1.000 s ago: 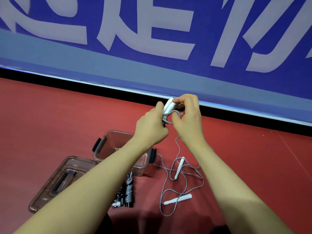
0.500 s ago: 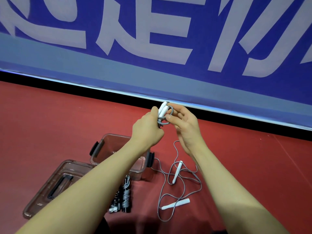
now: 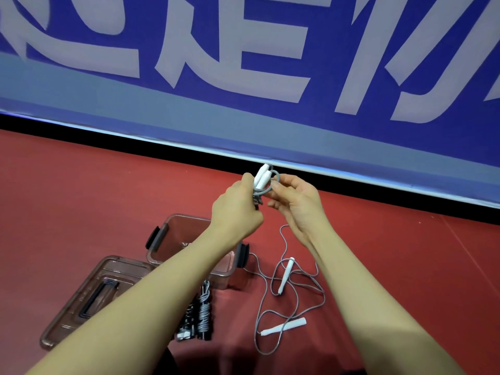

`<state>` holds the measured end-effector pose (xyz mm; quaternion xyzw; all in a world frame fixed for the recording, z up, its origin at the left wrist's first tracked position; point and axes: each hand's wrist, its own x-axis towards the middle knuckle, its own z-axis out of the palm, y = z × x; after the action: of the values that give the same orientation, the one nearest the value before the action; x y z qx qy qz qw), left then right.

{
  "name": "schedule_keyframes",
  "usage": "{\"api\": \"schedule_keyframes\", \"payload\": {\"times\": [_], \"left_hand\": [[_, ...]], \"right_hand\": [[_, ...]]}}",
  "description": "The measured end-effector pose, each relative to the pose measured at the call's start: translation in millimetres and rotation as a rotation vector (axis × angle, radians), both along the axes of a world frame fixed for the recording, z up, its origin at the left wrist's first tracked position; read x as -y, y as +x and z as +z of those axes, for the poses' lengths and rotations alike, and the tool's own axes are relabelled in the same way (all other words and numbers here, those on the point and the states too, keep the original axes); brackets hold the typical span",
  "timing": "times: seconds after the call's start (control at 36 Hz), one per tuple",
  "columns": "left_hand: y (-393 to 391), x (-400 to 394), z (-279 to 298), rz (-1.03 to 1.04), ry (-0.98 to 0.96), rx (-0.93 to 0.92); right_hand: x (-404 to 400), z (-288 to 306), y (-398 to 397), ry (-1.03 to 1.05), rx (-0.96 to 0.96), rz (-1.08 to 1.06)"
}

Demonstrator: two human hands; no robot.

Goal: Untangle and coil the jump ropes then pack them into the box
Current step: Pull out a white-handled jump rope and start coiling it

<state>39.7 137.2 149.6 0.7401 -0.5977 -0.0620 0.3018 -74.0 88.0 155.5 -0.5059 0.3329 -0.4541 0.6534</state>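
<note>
Both arms reach forward, raised: the left hand point(image 3: 238, 209) grips the coiled jump rope point(image 3: 262, 182), the right hand point(image 3: 296, 204) fingers point(image 3: 281, 185) half-open, touching its loop.

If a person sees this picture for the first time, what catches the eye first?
Two bare hands at the centre: the left hand grips a coiled grey jump rope with white handles, and the right hand touches its loop. Behind stands a large blue banner; below, on the red floor, lie a loose grey rope and an open clear box.
</note>
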Motion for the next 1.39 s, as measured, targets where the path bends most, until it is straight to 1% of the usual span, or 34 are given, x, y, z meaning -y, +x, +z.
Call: {"api": "schedule_keyframes", "payload": {"times": [0.14,0.22,0.31,0.36,0.44,0.56,0.64,0.81,0.86,0.97,1.22,1.33,1.39], "left_hand": [[-5.6,-3.4,4.4,-0.071,0.005,-0.018],[-9.7,-5.5,10.2,-0.107,-0.013,-0.067],[-10.3,-7.0,12.0,-0.131,-0.104,-0.040],[-10.7,-7.0,11.1,-0.121,-0.137,-0.039],[-12.1,-5.5,10.4,-0.093,-0.124,-0.062],[-11.7,-2.6,10.7,-0.035,-0.131,-0.038],[-9.8,0.1,9.5,0.003,-0.107,-0.055],[-5.5,5.0,7.8,0.040,-0.075,-0.116],[-3.4,6.7,7.2,0.064,-0.064,-0.119],[-2.1,6.5,7.8,0.079,-0.056,-0.123],[-5.1,1.7,8.3,0.021,-0.093,-0.098],[-7.0,-0.6,8.2,-0.008,-0.139,-0.101],[-8.4,-0.9,9.3,0.000,-0.159,-0.141]], "right_hand": [[1.6,-0.4,-1.4,-0.130,-0.135,-0.121],[2.6,0.3,-3.1,-0.156,-0.141,-0.162],[4.2,1.3,-5.3,-0.155,-0.134,-0.172],[3.9,1.3,-6.8,-0.135,-0.118,-0.172],[2.0,2.7,-7.5,-0.125,-0.098,-0.166],[-0.6,3.4,-6.3,-0.119,-0.078,-0.182],[-4.0,2.3,-4.3,-0.075,-0.006,-0.165],[-5.2,1.0,-5.7,-0.037,0.114,-0.041],[-5.0,-1.0,-6.4,-0.043,0.121,0.012],[-3.9,-4.3,-6.2,-0.066,0.059,0.013],[-4.6,1.1,-5.5,-0.163,-0.099,-0.096],[-4.0,0.6,-2.9,-0.203,-0.165,-0.178],[-3.3,-0.9,-2.1,-0.221,-0.182,-0.224]]}}
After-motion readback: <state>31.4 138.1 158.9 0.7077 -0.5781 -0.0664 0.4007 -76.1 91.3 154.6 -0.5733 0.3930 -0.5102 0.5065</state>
